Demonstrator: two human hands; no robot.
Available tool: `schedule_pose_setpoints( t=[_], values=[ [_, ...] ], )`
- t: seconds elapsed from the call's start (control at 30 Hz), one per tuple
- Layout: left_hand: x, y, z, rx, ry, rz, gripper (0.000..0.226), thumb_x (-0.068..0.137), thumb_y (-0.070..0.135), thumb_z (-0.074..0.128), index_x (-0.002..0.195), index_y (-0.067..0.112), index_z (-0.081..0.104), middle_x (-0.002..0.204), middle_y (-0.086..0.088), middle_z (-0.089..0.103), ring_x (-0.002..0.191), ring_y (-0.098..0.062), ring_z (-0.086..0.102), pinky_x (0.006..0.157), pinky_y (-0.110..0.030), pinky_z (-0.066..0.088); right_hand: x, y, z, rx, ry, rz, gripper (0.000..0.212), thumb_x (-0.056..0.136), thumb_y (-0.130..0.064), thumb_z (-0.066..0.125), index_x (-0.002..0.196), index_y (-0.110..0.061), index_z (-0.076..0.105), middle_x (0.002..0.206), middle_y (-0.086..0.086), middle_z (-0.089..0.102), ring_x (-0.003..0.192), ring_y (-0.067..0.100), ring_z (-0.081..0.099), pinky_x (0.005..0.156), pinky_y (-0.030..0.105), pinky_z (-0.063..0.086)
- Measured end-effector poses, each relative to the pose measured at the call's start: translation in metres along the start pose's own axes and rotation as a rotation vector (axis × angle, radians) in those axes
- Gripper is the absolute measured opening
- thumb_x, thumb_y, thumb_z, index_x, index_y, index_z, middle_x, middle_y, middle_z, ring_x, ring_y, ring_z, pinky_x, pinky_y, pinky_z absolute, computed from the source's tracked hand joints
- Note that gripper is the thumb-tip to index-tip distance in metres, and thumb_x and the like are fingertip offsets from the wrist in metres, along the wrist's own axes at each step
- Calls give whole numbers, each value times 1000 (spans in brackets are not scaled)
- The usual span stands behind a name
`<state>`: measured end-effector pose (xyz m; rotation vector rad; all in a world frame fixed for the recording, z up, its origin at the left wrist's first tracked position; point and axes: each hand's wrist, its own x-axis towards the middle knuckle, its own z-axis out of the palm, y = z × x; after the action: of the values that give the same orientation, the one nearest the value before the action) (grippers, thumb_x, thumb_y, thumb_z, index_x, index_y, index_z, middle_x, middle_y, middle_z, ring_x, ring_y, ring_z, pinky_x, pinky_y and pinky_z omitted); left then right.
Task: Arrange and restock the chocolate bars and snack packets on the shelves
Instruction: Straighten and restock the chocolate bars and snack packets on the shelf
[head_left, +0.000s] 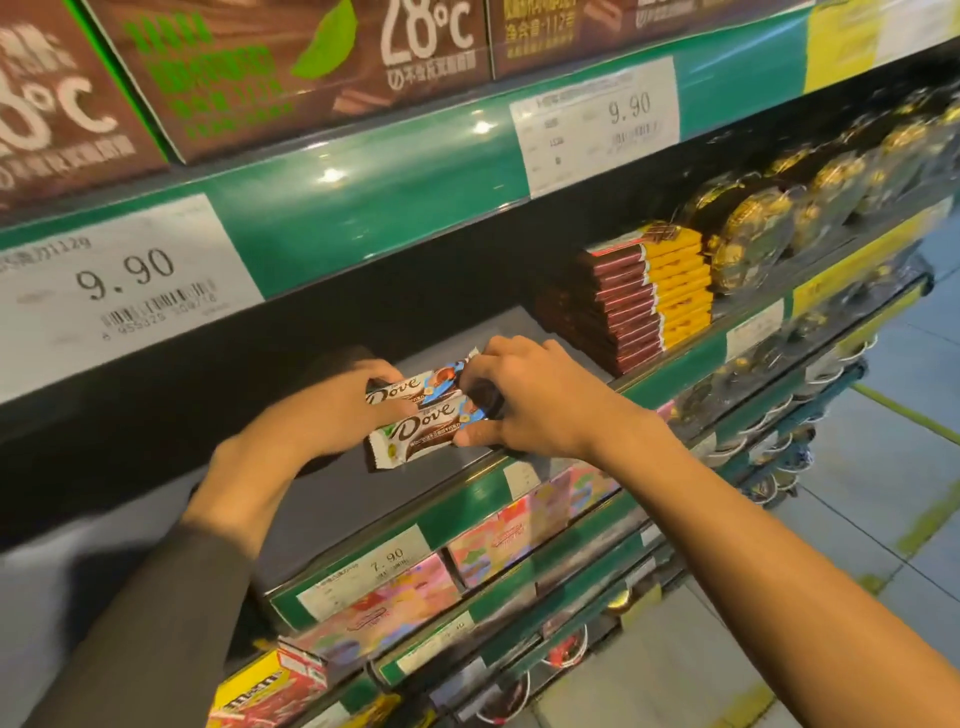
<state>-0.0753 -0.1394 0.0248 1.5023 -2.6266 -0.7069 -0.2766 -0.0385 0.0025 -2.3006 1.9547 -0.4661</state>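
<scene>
A small stack of Dove chocolate bars (423, 421) in brown, white and blue wrappers sits just above the grey shelf (363, 499) in the middle of the view. My left hand (332, 405) grips the stack's left end, fingers curled over the top bar. My right hand (524, 400) grips the right end, thumb at the front, fingers over the top. The back of the stack is hidden by my hands.
A stack of dark red and yellow chocolate bars (649, 296) stands on the same shelf to the right, then gold-wrapped chocolate packs (753, 234). Brown chocolate boxes (291, 73) fill the shelf above. Pink packets (493, 551) and a yellow box (260, 696) lie on lower shelves.
</scene>
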Motion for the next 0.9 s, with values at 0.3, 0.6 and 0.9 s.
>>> schedule_pose_setpoints(
  t=[0.3,0.6,0.9],
  values=[
    [-9,-5,-7,31,129,-157,35,88,28,70,117,25,50,105,1,64,87,-15,60,80,-37,53,-3,5,-16,-21,-56,-58,54,76,-68,67,107,-24,66,107,-2,62,100,16,51,79,32,36],
    [-52,-16,4,-53,247,-189,42,89,49,64,123,26,54,88,13,62,75,-2,57,59,-20,41,-6,14,-19,124,77,-90,54,85,-56,65,126,-21,63,108,1,74,93,15,69,82,38,59],
    [-167,-16,10,-314,587,-255,28,87,39,67,111,37,53,90,19,65,75,6,61,57,-10,43,-32,-38,-23,398,191,-36,42,77,-58,67,107,-28,72,93,-11,75,83,2,68,71,28,57]
  ],
)
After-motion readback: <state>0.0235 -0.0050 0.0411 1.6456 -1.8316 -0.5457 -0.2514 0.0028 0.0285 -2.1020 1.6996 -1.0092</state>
